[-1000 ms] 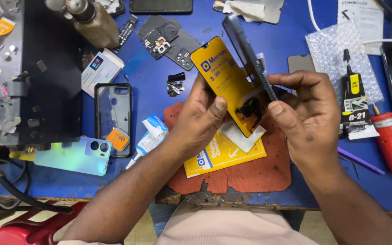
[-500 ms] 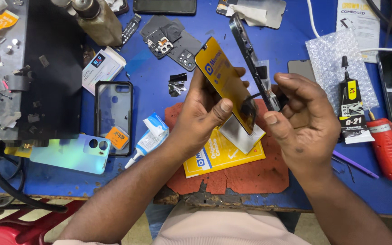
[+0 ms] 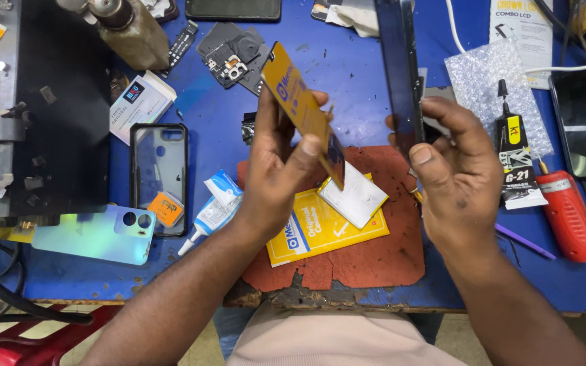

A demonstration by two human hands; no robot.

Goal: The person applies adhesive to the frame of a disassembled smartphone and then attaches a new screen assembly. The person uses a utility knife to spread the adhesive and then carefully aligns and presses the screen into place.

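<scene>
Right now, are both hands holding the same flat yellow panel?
No, the left hand holds the flat yellow panel, while the right hand holds a separate dark thin phone frame.

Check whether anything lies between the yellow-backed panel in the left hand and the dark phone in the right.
Nothing visible does. The left hand holds the yellow panel tilted; the right hand holds the phone edge-on. Only bare blue table shows in the gap between them.

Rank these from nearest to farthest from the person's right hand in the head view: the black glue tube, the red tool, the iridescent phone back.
Measured from the right hand:
1. Black glue tube, just to its right on the blue table.
2. Red tool, farther right, near the table's edge.
3. Iridescent phone back, far off on the left, beyond the left hand.
</scene>
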